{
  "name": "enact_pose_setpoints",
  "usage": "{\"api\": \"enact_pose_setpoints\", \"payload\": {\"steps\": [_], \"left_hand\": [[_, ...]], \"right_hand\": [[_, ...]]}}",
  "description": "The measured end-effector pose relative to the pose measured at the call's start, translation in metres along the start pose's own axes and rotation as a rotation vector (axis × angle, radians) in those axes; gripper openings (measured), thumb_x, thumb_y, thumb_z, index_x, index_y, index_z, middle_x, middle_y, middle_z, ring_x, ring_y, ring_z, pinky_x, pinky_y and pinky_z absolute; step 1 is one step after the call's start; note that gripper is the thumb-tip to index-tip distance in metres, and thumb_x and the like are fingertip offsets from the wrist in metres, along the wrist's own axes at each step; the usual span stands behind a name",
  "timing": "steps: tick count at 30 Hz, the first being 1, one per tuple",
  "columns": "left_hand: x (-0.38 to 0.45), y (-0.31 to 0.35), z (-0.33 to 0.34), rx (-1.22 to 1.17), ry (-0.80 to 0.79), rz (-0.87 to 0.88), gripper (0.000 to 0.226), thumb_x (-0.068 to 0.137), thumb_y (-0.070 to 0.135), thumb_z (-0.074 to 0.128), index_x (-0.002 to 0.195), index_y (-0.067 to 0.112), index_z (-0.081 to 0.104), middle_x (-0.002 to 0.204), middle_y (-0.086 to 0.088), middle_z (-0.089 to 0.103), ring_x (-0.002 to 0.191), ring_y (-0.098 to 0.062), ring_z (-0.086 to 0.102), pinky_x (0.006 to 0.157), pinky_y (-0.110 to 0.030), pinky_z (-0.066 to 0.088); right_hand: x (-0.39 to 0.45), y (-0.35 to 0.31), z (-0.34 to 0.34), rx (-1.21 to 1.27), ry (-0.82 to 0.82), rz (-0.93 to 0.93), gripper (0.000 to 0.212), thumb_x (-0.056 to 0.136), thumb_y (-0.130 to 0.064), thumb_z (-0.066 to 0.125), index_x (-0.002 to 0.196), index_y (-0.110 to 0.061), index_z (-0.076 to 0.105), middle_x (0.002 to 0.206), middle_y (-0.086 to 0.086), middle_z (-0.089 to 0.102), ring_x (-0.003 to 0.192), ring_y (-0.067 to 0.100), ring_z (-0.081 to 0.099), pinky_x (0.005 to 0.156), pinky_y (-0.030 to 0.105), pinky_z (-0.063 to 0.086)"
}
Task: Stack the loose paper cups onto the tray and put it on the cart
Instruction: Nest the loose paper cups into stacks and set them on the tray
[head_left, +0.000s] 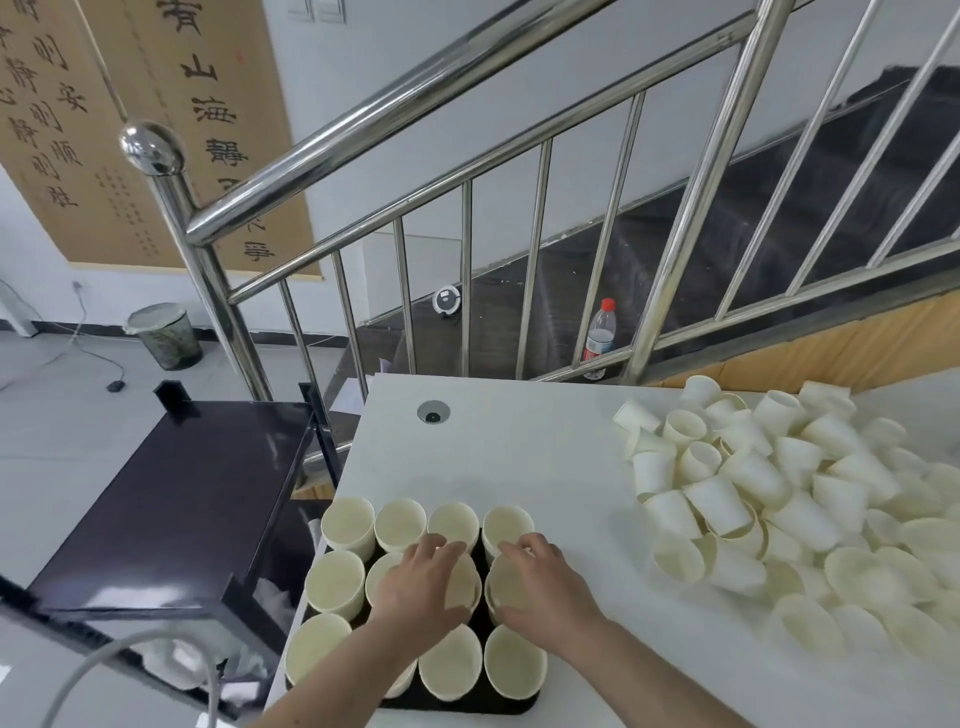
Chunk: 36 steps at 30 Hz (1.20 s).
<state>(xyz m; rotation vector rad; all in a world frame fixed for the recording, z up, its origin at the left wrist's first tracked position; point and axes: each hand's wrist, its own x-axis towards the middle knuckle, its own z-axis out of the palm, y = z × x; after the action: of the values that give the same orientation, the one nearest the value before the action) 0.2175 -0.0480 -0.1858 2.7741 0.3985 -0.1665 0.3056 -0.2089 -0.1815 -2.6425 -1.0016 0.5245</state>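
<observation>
Hands over tray (511, 707) | left hand (423, 584) and right hand (540, 584) each curled round an upright cup stack (506, 582), apparently seating it | loose cups (779, 499) heaped right | cart (171, 499) left

Both bare forearms reach forward from the bottom edge, converging toward the middle. The left hand (423, 584) lies palm down, its fingers spread and gently bent, fingertips pointing away from the body. The right hand (540, 584) sits just beside it, also palm down, fingers bent at the knuckles and curling downward, thumb angled inward toward the left hand. The two hands nearly touch.
</observation>
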Motion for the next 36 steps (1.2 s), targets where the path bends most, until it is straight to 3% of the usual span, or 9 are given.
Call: {"api": "enact_pose_setpoints", "payload": {"steps": [4,15,23,30,36], "left_hand": [[0.000,0.000,0.005,-0.027,0.005,0.010,0.069,0.082,0.052,0.060,0.142,0.036,0.031,0.142,0.011,0.031,0.132,-0.011,0.033,0.089,-0.026,0.042],[-0.002,0.001,0.017,-0.047,-0.008,-0.027,0.061,0.086,0.040,0.060,0.140,0.035,0.031,0.137,0.010,0.033,0.125,-0.013,0.039,0.085,-0.025,0.044],[-0.002,0.013,0.015,-0.042,0.016,-0.065,0.057,0.087,0.041,0.058,0.138,0.032,0.035,0.137,0.008,0.035,0.126,-0.015,0.039,0.085,-0.026,0.044],[0.005,0.058,0.010,-0.066,0.122,-0.010,0.052,0.089,0.039,0.053,0.138,0.030,0.037,0.137,0.009,0.036,0.124,-0.014,0.041,0.087,-0.027,0.046],[0.017,0.131,0.023,-0.078,0.112,0.037,0.053,0.091,0.039,0.051,0.140,0.031,0.034,0.141,0.010,0.032,0.128,-0.013,0.038,0.090,-0.027,0.045]], "right_hand": [[-0.001,0.003,0.005,-0.015,0.003,0.016,0.069,0.084,-0.042,0.064,0.144,-0.027,0.035,0.141,-0.006,0.030,0.129,0.015,0.035,0.092,0.030,0.046],[0.002,0.005,0.015,-0.042,-0.013,0.010,0.057,0.088,-0.026,0.061,0.140,-0.024,0.038,0.137,-0.003,0.035,0.125,0.019,0.038,0.088,0.032,0.047],[0.000,0.006,0.008,-0.041,-0.006,-0.033,0.055,0.087,-0.030,0.062,0.138,-0.022,0.041,0.134,-0.003,0.036,0.125,0.018,0.038,0.090,0.034,0.048],[-0.018,0.032,-0.023,-0.008,0.094,-0.099,0.057,0.089,-0.032,0.060,0.142,-0.024,0.039,0.138,-0.005,0.035,0.126,0.016,0.039,0.091,0.031,0.046],[-0.053,0.106,-0.054,-0.004,0.157,-0.055,0.056,0.091,-0.033,0.059,0.142,-0.026,0.038,0.137,-0.007,0.035,0.124,0.013,0.041,0.093,0.027,0.046]]}}
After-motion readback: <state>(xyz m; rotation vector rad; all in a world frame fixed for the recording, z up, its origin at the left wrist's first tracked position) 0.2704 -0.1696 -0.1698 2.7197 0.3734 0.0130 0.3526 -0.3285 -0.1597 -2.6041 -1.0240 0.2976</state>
